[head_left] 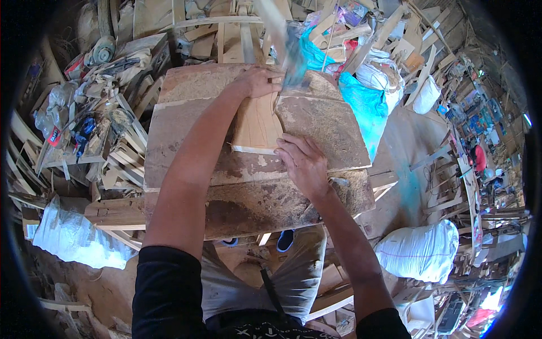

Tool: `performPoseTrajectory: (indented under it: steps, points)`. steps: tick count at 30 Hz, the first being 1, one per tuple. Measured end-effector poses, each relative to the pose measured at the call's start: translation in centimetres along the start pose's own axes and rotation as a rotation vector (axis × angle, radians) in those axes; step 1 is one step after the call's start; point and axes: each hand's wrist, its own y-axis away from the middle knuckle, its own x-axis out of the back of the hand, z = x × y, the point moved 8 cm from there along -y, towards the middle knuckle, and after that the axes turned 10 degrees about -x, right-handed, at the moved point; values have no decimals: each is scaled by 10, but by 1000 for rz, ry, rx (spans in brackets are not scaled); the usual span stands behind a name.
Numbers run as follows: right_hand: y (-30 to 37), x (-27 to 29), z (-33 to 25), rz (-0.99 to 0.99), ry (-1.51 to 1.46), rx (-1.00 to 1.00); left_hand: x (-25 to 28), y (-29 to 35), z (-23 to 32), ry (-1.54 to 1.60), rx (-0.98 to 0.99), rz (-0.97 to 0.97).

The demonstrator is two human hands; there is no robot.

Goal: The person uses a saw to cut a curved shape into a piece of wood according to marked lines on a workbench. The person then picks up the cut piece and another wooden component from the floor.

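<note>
A pale wooden board (pixel 257 127) with thin drawn lines and a curved right edge lies flat on a worn wooden worktable (pixel 186 127). My left hand (pixel 258 83) reaches across to the board's far end, fingers bent over it. At the near right corner, my right hand (pixel 305 164) grips the board's edge with its fingers and thumb. Just right of my left hand stands a blurred grey-blue upright part (pixel 294 62), close to the board's curved edge; I cannot make out its kind. A thin dark line runs down from it beside the wood.
Offcuts and wood strips (pixel 127 161) pile up on the left. Turquoise sacking (pixel 361 107) hangs at the table's right. White sacks (pixel 420 251) stand on the floor to the right and a plastic-wrapped bundle (pixel 82 234) to the left. My shoes show below the table's near edge.
</note>
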Motion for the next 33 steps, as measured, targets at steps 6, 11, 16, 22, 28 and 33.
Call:
performPoseTrajectory:
  steps: [6, 11, 16, 22, 28, 33]
  points:
    - [-5, 0, -6, 11, -8, 5, -12, -16, -23, -30, -131, 118]
    - [-3, -1, -1, -3, 6, -12, -17, -19, -20, -41, -45, 48]
    - [-1, -4, 3, 7, 10, -12, 1, -6, -3, -39, 46, -21]
    - [-1, -6, 6, 28, 53, 15, -9, -18, -14, -34, -32, -2]
    - [-5, -9, -1, 36, 28, -4, -18, -26, -40, -76, -38, -26]
    - [0, -6, 10, 28, 57, -13, -3, -14, -2, -12, 17, -7]
